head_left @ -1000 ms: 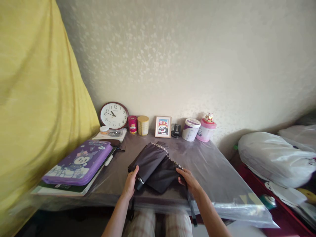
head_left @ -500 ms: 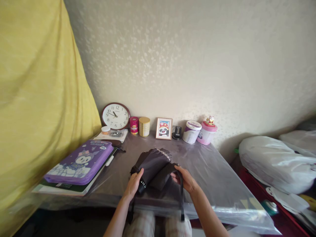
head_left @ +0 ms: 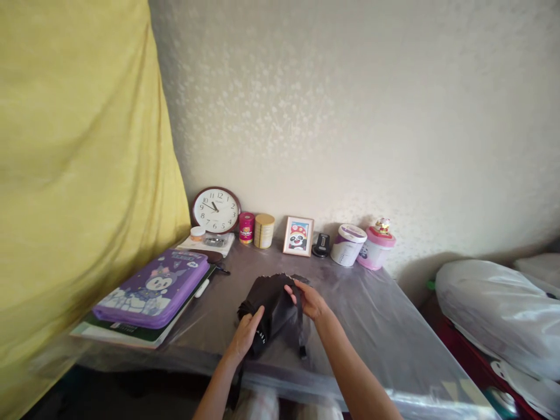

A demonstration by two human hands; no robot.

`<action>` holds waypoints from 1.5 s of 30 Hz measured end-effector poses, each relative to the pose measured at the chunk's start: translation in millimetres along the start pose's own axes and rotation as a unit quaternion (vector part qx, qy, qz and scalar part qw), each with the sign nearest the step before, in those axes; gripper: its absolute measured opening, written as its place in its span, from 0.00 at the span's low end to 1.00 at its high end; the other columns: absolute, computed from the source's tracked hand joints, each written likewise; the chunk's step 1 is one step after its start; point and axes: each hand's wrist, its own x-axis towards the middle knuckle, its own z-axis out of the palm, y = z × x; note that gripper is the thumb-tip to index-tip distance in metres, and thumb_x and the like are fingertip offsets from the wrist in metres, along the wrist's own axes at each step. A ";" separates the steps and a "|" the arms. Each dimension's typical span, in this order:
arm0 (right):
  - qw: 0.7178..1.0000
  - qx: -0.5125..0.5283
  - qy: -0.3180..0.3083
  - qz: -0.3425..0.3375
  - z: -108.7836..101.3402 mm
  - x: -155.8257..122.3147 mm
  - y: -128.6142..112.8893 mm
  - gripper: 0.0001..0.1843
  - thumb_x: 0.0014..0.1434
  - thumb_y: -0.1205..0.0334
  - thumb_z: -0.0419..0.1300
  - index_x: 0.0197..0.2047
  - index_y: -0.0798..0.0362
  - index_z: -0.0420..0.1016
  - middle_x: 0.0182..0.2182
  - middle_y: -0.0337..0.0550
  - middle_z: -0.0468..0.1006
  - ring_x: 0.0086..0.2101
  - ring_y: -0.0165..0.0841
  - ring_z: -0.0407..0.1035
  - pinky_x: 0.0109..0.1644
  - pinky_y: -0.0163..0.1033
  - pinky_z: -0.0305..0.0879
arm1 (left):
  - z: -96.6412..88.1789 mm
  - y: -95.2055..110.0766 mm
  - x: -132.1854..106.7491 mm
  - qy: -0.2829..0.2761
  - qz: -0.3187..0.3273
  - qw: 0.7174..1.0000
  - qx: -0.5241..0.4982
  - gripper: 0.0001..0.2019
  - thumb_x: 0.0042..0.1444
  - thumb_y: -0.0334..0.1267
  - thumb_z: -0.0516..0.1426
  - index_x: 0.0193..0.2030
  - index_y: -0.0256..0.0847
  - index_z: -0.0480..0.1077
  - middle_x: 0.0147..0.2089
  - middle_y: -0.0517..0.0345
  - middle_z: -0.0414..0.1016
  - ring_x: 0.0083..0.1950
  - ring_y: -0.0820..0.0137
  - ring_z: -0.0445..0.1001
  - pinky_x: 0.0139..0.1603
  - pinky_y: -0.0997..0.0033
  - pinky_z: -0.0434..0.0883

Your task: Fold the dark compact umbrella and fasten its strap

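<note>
A folded black umbrella [head_left: 273,300] is held just above the near part of the table, its canopy loose and gathered in folds. My left hand [head_left: 245,335] is closed round its lower left end, thumb on top, near the ribs and handle. At the canopy's upper right edge, my right hand [head_left: 308,297] pinches the fabric between thumb and fingers. A dark strap [head_left: 301,329] hangs down from beside the right hand. Parts of the umbrella handle are hidden behind the left hand.
A purple case [head_left: 153,289] lies on books at the left, with a white marker [head_left: 202,288] alongside. Along the wall stand a clock [head_left: 216,210], tins [head_left: 264,231], a framed panda picture [head_left: 298,236] and tubs [head_left: 348,245]. White bags [head_left: 499,321] are piled at right.
My right hand has drawn the canopy edge in leftward over the umbrella, so the fabric is more bunched. The left hand keeps its hold. The view has shifted slightly.
</note>
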 end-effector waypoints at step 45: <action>0.988 -0.053 0.102 -0.106 -33.4 -23.8 65.7 0.46 0.37 0.45 0.67 0.56 0.51 0.56 0.44 0.50 0.73 0.39 0.42 0.71 0.32 0.42 0.70 | 38.1 38.1 -41.0 -0.167 0.077 0.881 0.437 0.19 0.52 0.46 0.50 0.42 0.35 0.72 0.43 0.45 0.75 0.46 0.61 0.72 0.46 0.70 0.63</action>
